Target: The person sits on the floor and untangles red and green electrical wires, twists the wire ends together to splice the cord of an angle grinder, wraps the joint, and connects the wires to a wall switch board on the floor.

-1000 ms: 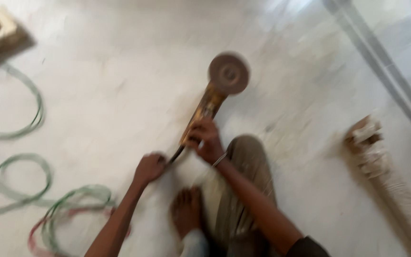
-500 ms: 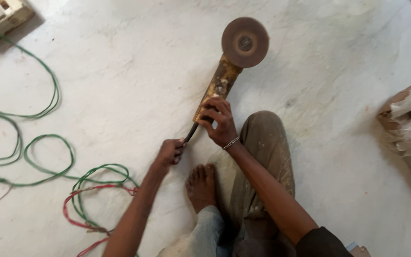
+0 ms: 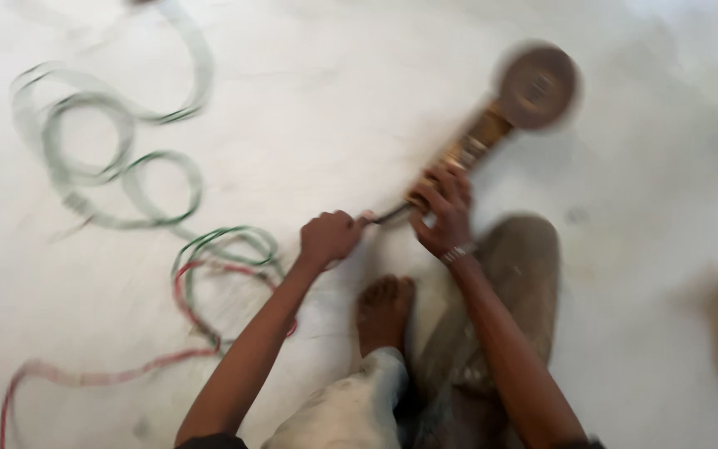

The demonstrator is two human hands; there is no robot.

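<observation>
Both my hands on the grinder, floor work.
R hand (image 3: 445,212) grips grinder (image 3: 492,125) body; L hand (image 3: 330,237) fisted round its rear cable end, green cable (image 3: 126,166) near floor's left edge.

floor: white stone floor (image 3: 334,100) under me | wires: green wire (image 3: 118,158) in loops, red wire (image 3: 126,366) beside it | my bare foot (image 3: 384,312)

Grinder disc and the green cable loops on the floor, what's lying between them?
Nothing: in the head view, only bare pale floor separates the grinder disc from the green cable loops.
</observation>
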